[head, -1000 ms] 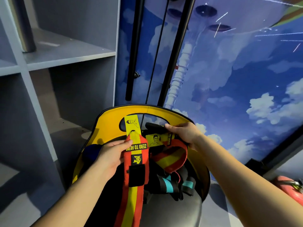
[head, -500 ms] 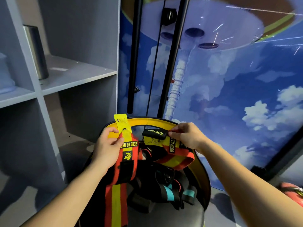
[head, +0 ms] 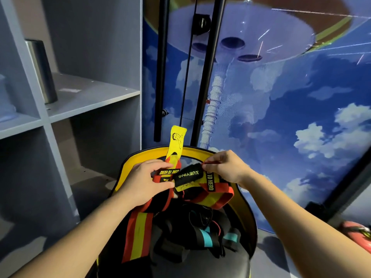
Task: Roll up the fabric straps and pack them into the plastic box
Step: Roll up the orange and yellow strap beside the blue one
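Red-and-yellow fabric strap (head: 138, 231) hangs over the front of the yellow-rimmed chair (head: 246, 207), its upper end pinched in the left hand (head: 146, 181) just below the chair's top edge. Beside it, the right hand (head: 224, 167) pinches a second strap (head: 212, 195) by its black "XUEYING" tab (head: 187, 175). More dark straps (head: 202, 235) lie heaped on the chair's seat.

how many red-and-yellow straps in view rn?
2. One red-and-yellow strap runs from the left hand down toward the camera; the other strap loops below the right hand. The dark pile underneath may hide more.
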Tool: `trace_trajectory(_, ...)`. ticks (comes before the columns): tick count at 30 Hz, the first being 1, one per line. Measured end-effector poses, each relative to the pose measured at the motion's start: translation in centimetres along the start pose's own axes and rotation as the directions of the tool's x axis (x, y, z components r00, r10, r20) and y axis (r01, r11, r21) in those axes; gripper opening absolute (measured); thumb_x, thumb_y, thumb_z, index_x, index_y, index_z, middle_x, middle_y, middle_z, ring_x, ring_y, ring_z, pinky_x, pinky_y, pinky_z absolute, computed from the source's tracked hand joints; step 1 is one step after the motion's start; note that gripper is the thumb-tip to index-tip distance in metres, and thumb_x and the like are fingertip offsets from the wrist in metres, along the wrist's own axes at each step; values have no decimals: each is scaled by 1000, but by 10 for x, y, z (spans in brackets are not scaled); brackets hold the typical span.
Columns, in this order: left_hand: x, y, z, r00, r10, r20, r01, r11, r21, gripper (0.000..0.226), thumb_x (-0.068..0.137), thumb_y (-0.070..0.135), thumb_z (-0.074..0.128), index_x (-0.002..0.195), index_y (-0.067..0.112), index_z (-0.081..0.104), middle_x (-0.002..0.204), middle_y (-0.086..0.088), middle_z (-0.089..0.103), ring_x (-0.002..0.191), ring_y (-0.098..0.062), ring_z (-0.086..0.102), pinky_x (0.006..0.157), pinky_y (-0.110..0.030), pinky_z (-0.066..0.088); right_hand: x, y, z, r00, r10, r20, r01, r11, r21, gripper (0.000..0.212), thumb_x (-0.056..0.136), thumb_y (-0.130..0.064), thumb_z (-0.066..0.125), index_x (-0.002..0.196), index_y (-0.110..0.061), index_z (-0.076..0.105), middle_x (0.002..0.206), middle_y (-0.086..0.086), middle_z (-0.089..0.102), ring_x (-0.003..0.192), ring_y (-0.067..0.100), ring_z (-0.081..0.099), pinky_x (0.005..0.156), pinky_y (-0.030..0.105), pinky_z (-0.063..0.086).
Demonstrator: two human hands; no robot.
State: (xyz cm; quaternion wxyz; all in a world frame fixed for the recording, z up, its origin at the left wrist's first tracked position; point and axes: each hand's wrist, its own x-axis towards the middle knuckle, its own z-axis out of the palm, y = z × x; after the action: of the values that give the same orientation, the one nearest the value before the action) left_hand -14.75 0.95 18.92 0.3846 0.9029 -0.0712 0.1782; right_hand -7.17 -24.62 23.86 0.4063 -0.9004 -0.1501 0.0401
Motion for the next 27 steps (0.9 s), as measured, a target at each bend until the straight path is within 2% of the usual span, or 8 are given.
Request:
trace_trajectory(3,-4,4,1,997,26,74,-31,997,73,60,70,37,89,125,42,66,123,27,45,114,7,38,84,10,17,2,1,1,999,21,26,-22,999,44,8,88,-25,74,87,-19,79,63,-11,68,53,1,59,53,15,44)
trace_trajectory(5,-5,4,5,998,42,56,-46,995,83,53,73,38,86,123,39,69,122,26,46,110,8,39,81,11,17,4,3,4,999,34,21,-35,998,59,9,88,-27,74,87,-20,79,64,-11,68,54,1,58,55,17,44)
trace_trajectory(10,-4,-6,18,985,70,-157,-76,997,-31,21,82,25,81,102,28,80,99,25,62,92,24,52,82,7,30,2,7,14,1000,25,11,-26,995,95,7,86,-29,76,87,-22,79,67,-10,64,58,4,52,59,20,41)
trace_trajectory(13,-2,-10,22,972,75,-224,-84,996,-31,13,84,21,79,96,24,81,90,25,67,86,16,59,79,-3,43,-1,6,16,999,-24,43,19,995,101,7,87,-27,77,88,-21,80,74,-3,68,66,8,56,65,25,45)
trace_trajectory(17,1,-15,22,952,-48,-302,34,998,-50,10,86,26,77,94,22,82,85,20,68,77,5,60,72,0,39,-7,9,15,994,-82,73,73,990,120,7,88,-23,77,94,-20,79,87,-4,77,79,11,71,77,26,58)
trace_trajectory(20,3,-19,21,933,-141,-332,109,988,-112,11,86,27,77,93,20,82,86,13,72,79,-6,65,74,-19,49,-12,15,11,990,-128,52,124,988,88,4,88,-25,77,91,-26,79,84,-17,75,80,3,69,75,18,53)
trace_trajectory(24,7,-22,21,903,-208,-376,166,976,-141,10,85,24,79,92,17,82,83,9,74,76,-13,67,70,-22,50,-18,22,-2,995,-94,37,81,964,254,7,89,-23,75,89,-29,79,90,-1,78,86,18,73,81,35,59)
trace_trajectory(27,8,-17,23,888,-258,-380,214,964,-155,9,86,24,79,91,17,82,81,9,72,74,-11,65,69,-21,49,-23,26,-10,993,-104,50,79,928,363,6,90,-19,73,93,-19,78,92,10,76,82,23,71,78,37,58)
